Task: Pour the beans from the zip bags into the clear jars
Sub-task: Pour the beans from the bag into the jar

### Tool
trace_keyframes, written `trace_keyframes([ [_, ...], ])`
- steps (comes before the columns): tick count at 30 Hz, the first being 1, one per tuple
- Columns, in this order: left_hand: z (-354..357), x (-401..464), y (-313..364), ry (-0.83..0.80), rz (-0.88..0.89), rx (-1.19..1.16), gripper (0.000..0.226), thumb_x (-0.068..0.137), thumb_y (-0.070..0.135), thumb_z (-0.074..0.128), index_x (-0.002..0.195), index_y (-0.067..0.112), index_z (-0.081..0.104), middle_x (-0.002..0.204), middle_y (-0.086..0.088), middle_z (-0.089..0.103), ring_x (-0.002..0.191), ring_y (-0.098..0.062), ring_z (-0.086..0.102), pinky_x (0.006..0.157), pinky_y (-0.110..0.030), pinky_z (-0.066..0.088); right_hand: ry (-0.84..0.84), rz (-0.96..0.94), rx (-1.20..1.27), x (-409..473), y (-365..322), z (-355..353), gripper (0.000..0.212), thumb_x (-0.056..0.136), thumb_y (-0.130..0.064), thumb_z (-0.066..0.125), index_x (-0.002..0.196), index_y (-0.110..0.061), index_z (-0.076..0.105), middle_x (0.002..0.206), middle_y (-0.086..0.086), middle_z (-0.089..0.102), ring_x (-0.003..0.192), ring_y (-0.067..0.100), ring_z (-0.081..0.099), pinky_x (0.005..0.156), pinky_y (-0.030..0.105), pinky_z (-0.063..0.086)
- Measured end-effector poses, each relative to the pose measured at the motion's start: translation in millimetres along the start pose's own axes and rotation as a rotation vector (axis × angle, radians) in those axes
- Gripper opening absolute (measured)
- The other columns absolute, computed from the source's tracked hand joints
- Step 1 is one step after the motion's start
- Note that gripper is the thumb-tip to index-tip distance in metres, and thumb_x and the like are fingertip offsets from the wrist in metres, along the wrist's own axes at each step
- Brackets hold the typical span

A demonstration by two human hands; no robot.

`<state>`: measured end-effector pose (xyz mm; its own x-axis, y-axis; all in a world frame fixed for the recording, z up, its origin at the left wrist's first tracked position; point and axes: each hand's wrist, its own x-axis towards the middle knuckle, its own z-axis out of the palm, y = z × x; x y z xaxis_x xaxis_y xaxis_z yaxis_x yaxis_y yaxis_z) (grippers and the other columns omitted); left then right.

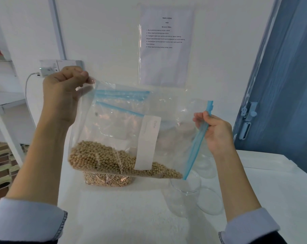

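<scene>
I hold a clear zip bag (124,124) of tan beans (103,161) sideways above the white table (131,217). My left hand (64,92) pinches the bag's bottom corner up high. My right hand (218,132) grips the blue zip strip (196,143), whose lower end hangs just over the mouth of a clear jar (184,192). The beans lie along the bag's lower edge, reaching the zip end. Another bag of beans (108,180) rests on the table behind, partly hidden.
Two more clear jars (209,199) (205,164) stand right of the first. Further zip bags (121,95) lean against the wall. A laminated sheet (166,46) hangs above. A charger and cable (43,71) sit at the wall socket, a blue door (281,85) on the right.
</scene>
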<state>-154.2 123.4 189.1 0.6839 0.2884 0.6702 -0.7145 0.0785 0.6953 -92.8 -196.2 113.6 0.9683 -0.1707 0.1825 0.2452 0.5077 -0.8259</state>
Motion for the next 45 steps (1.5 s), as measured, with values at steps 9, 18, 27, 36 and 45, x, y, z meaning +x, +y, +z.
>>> trace_keyframes([
  [9,14,0,6,-0.005,0.015,0.012,0.041,0.084,-0.003,0.056,0.052,0.021,0.065,0.075,0.008,0.058,0.068,-0.011,0.061,0.078,-0.034,0.047,-0.004,0.05,0.039,-5,6,-6,0.015,0.091,-0.006,0.055,0.086,0.001,0.067,0.076,0.005,0.072,0.071,0.013,0.067,0.086,0.025,0.051],
  [18,15,2,9,0.037,0.004,0.019,0.043,0.085,-0.004,0.057,0.051,0.02,0.066,0.073,0.007,0.058,0.067,-0.01,0.062,0.076,-0.032,0.048,0.054,0.055,0.093,-6,4,-9,0.014,0.091,-0.004,0.056,0.085,0.002,0.066,0.072,0.005,0.072,0.074,0.017,0.066,0.077,0.022,0.053],
  [27,19,-1,8,0.046,0.016,0.013,0.045,0.088,-0.003,0.055,0.051,0.02,0.068,0.062,0.011,0.06,0.061,-0.009,0.061,0.069,-0.027,0.048,0.034,0.05,-0.045,-9,3,-5,0.016,0.09,-0.008,0.059,0.078,-0.003,0.07,0.077,0.004,0.073,0.083,0.018,0.065,0.083,0.03,0.05],
  [36,11,-1,1,0.103,0.0,0.022,0.045,0.088,-0.001,0.056,0.052,0.022,0.069,0.057,0.01,0.061,0.061,-0.007,0.061,0.067,-0.025,0.049,0.014,0.006,-0.077,-10,0,0,0.017,0.09,-0.006,0.059,0.078,-0.002,0.07,0.078,0.006,0.073,0.084,0.019,0.064,0.087,0.026,0.051],
  [45,1,-1,1,0.128,0.007,0.068,0.04,0.089,0.007,0.06,0.052,0.02,0.07,0.056,0.009,0.06,0.059,-0.009,0.058,0.07,-0.026,0.05,0.071,-0.03,-0.157,-10,3,7,0.026,0.087,-0.025,0.067,0.069,-0.006,0.071,0.07,0.003,0.073,0.072,0.014,0.064,0.07,0.024,0.052],
])
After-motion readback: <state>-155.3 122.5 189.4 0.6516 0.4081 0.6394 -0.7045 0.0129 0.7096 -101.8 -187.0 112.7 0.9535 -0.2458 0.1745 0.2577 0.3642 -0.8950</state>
